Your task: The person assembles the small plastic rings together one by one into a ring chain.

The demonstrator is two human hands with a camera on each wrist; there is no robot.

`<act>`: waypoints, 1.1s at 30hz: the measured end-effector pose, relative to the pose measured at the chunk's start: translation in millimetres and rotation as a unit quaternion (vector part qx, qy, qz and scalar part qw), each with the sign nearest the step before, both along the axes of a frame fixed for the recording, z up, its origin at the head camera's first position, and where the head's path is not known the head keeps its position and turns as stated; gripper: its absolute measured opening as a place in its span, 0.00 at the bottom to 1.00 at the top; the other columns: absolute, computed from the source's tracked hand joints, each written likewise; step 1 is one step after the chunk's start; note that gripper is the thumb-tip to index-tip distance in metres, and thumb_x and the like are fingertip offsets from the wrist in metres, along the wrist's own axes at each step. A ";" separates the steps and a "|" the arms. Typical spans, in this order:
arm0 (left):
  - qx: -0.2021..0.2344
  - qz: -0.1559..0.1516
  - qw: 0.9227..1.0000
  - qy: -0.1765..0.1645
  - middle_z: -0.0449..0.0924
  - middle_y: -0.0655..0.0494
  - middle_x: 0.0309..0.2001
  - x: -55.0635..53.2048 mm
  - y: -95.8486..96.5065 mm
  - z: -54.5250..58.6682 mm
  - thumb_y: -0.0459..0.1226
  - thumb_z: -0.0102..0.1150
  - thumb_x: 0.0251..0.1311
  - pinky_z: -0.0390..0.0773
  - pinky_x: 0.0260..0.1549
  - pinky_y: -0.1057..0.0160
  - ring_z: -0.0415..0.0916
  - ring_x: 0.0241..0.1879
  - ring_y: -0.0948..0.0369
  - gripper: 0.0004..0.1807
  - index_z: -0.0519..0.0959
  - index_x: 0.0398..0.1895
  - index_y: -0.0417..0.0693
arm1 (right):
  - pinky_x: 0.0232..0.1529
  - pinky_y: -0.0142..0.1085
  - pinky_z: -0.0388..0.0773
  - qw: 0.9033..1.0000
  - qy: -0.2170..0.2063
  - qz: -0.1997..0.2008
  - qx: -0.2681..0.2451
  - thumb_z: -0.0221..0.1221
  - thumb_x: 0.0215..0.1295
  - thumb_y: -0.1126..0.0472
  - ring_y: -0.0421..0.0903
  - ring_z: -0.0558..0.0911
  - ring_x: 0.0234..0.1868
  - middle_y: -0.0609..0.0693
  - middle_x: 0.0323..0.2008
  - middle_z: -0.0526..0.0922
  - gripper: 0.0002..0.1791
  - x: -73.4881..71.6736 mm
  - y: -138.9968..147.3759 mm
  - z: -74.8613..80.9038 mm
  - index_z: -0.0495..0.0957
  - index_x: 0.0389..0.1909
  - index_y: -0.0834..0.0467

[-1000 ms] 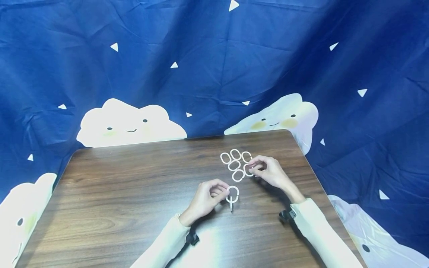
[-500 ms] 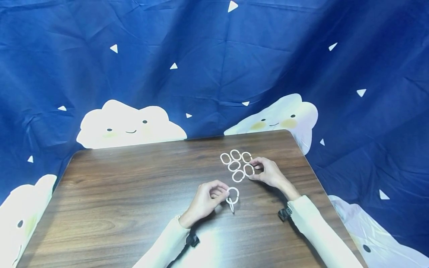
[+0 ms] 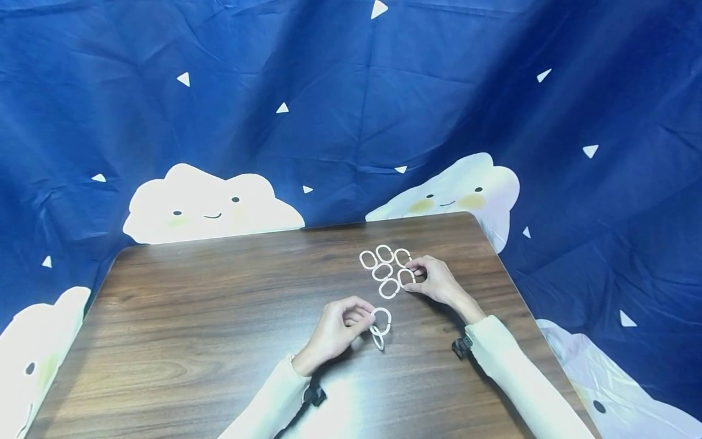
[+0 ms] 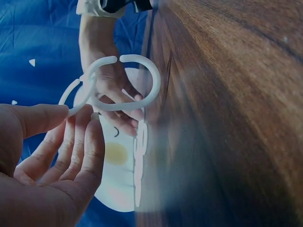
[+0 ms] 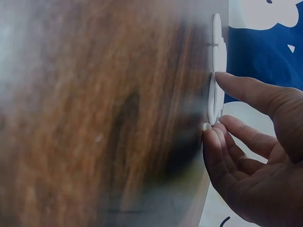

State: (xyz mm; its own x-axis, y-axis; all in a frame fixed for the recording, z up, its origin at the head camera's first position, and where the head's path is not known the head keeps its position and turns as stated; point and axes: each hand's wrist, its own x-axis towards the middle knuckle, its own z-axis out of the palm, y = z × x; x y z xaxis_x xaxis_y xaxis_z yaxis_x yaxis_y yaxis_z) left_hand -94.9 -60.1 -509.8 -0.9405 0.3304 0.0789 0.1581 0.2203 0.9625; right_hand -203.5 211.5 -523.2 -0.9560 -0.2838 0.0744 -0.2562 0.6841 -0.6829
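Observation:
My left hand [image 3: 340, 329] pinches a white plastic C-shaped link [image 3: 390, 318] between thumb and fingers, above the table. A second white link [image 3: 379, 342] hangs looped through it, and the left wrist view shows the narrow gap in the larger-looking link [image 4: 155, 80]. Farther off to the right, my right hand [image 3: 437, 280] has its thumb and fingertips at opposite edges of a flat-lying link [image 5: 212, 100], pinching it at the table surface. Several similar links [image 3: 361, 261] lie close together just left of that hand.
The brown wooden table [image 3: 192, 317] ends at a back edge before a blue curtain [image 3: 329, 79] printed with clouds and triangles. Small black devices [image 3: 315, 395] sit at both wrists, below the white sleeves [image 3: 510, 353].
My right hand has shifted slightly left, its thumb and fingers now at the edges of the link. The link hanging from my left hand has swung and turned a little.

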 end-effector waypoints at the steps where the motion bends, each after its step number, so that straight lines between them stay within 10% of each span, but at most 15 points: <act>1: 0.000 0.000 1.000 0.000 0.90 0.43 0.37 -0.1 -0.1 -0.1 0.31 0.68 0.65 0.87 0.34 0.71 0.85 0.33 0.63 0.09 0.85 0.45 0.35 | 0.54 0.53 0.84 1.000 0.002 0.000 0.002 0.81 0.47 0.65 0.57 0.86 0.45 0.62 0.46 0.87 0.29 -0.9 -0.2 -0.4 0.84 0.52 0.67; 33: 0.010 -0.009 1.000 -0.009 0.90 0.41 0.38 1.2 -1.1 -1.1 0.32 0.68 0.65 0.87 0.34 0.72 0.88 0.35 0.50 0.10 0.85 0.46 0.34 | 0.40 0.28 0.73 0.998 -0.051 0.013 0.022 0.82 0.45 0.65 0.50 0.81 0.36 0.57 0.35 0.80 0.28 -2.4 0.7 6.0 0.80 0.47 0.64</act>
State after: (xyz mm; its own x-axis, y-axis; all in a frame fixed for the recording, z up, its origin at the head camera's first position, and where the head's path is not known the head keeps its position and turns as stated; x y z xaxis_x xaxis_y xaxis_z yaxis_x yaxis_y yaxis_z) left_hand -93.7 -61.2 -510.9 -0.9357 0.3461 0.0688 0.1443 0.1972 0.9697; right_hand -205.9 212.2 -517.2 -0.9504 -0.3088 -0.0370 -0.2038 0.7082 -0.6760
